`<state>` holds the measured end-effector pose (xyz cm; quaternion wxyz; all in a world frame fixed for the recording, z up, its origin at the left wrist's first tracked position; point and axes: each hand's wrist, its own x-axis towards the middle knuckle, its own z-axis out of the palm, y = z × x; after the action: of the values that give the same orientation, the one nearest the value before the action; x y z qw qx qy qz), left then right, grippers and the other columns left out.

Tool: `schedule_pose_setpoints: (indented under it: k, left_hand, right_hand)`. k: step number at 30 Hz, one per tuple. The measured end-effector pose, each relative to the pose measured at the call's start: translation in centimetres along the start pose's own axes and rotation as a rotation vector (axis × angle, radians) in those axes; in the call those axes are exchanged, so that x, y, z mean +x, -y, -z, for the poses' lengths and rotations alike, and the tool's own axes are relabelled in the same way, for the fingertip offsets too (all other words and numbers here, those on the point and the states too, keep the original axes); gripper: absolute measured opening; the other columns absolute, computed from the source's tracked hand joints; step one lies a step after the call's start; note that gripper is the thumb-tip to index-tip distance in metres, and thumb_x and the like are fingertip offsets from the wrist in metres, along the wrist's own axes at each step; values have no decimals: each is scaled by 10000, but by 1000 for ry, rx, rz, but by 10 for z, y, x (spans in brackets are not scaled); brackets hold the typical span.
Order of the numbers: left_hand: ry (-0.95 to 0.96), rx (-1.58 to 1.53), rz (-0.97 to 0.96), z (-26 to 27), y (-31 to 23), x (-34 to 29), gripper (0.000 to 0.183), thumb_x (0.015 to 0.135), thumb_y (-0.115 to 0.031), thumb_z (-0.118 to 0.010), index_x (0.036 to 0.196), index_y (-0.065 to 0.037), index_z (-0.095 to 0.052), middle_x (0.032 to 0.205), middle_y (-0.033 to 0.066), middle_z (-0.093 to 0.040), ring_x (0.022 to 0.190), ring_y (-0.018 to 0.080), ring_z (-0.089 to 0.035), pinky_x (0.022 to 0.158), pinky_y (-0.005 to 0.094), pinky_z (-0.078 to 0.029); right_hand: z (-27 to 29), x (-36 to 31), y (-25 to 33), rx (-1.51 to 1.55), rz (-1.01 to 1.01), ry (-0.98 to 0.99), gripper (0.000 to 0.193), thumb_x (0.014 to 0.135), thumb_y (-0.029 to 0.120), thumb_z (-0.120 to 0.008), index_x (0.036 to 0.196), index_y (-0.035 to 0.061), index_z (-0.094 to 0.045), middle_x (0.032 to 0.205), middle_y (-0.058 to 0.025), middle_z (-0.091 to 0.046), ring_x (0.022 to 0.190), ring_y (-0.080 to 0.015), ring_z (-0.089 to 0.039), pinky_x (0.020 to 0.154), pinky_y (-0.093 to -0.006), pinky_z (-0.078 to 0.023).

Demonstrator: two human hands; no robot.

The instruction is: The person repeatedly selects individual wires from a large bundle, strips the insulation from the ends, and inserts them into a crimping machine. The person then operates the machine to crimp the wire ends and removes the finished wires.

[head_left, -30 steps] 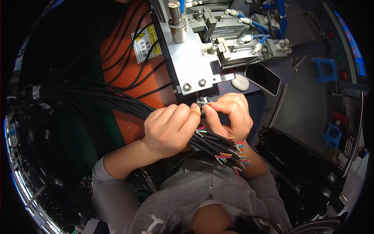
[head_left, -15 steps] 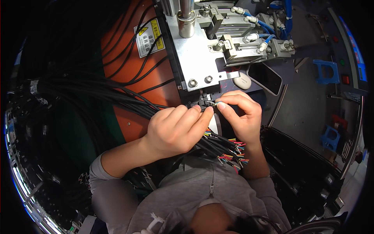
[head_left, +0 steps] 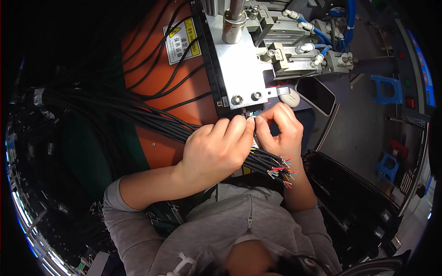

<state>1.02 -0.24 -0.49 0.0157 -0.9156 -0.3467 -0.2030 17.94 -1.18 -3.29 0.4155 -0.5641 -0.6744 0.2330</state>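
My left hand [head_left: 216, 145] is closed, with thumb and index finger pinching the thin coloured wires [head_left: 252, 114] of a cable end just below the machine's front plate. My right hand [head_left: 282, 131] meets it from the other side, thumb and index fingertips pressed together at the same wires. White, blue and yellowish strands show between the two hands; the fingertips hide the rest. Under my hands lies a bundle of black cables [head_left: 260, 161], its stripped ends fanning out in red, yellow, blue and white beside my right wrist.
A bright metal plate [head_left: 239, 69] with bolts and a vertical rod [head_left: 234, 27] stands over my fingertips. Pneumatic cylinders [head_left: 294, 60] with blue hoses sit behind it. A phone [head_left: 315, 96] and a round white case [head_left: 289, 97] lie to the right. More black cables [head_left: 115, 101] run left across the orange surface [head_left: 161, 149].
Both hands have moved closer to the metal plate, fingertips still together. Blue and white strands now show above them. The view has shifted slightly, so the machine appears farther right.
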Motion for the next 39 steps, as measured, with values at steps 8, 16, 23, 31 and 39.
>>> schedule_pose_setpoints:
  k: [8,16,23,31,39]
  left_hand:
    - [2,-45,6,0,4,-1,278,750,-45,-638,1024,-43,-681,674,3,-424,553,109,-475,451,246,-365]
    - [-138,-92,-43,-9,16,-1,210,716,-98,-650,912,-29,-676,684,3,-473,549,117,-487,466,251,-378]
    - [-94,-135,-39,-9,18,-4,225,721,-92,-650,939,-36,-670,718,0,-496,572,118,-498,501,250,-391]
    - [115,52,72,14,0,-6,279,712,-54,-638,985,-12,-674,801,17,-574,662,120,-566,553,255,-444]
    - [56,114,119,9,7,-7,85,748,-63,-650,728,-69,-568,666,16,-408,580,126,-490,509,233,-408]
  right_hand:
    - [-12,-2,-8,168,-86,-104,45,741,-5,-626,725,4,-585,661,-79,-525,633,-199,-527,591,-304,-420]
    - [-19,-9,-21,898,-599,40,79,823,31,-538,749,6,-556,730,17,-556,676,-46,-492,602,-216,-388]
    - [-19,-2,-8,263,-131,-144,85,796,34,-639,784,-9,-566,724,-94,-584,663,-192,-563,635,-296,-447]
    - [-18,-10,-17,688,-522,13,85,870,71,-627,824,18,-580,754,12,-571,680,-48,-485,631,-211,-398]
    - [7,-5,-23,549,115,8,197,729,-68,-697,911,4,-671,857,-85,-632,801,-181,-593,722,-281,-466]
